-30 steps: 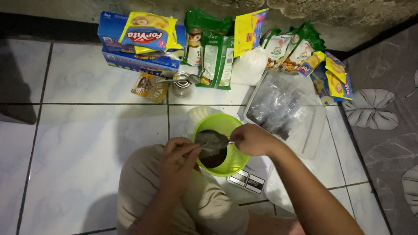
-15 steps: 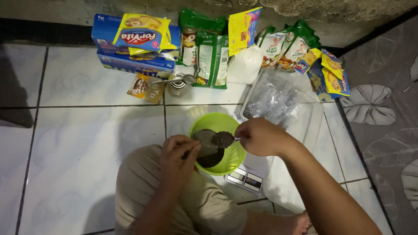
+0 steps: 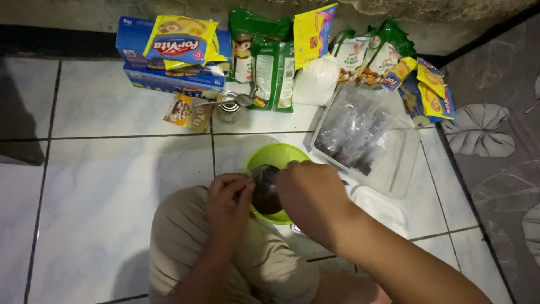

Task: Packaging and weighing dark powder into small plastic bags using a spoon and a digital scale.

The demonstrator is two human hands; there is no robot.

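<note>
Over the green bowl (image 3: pixel 274 158), the left hand (image 3: pixel 228 204) pinches a small clear bag (image 3: pixel 263 181) while the right hand (image 3: pixel 313 201), at its three o'clock, grips its top, seemingly mid-filling; sealing likely needs steady fingers.

- left hand (image 3: pixel 228 205) and right hand (image 3: pixel 312 200): bare, no gloves, rings or watch
- forearms uncovered, no sleeves visible
- beige trousers (image 3: pixel 185 247), creased at the knee

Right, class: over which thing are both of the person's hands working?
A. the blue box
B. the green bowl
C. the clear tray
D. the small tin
B: both the left hand and the right hand meet over the green bowl, with the clear tray off to the side.
</note>
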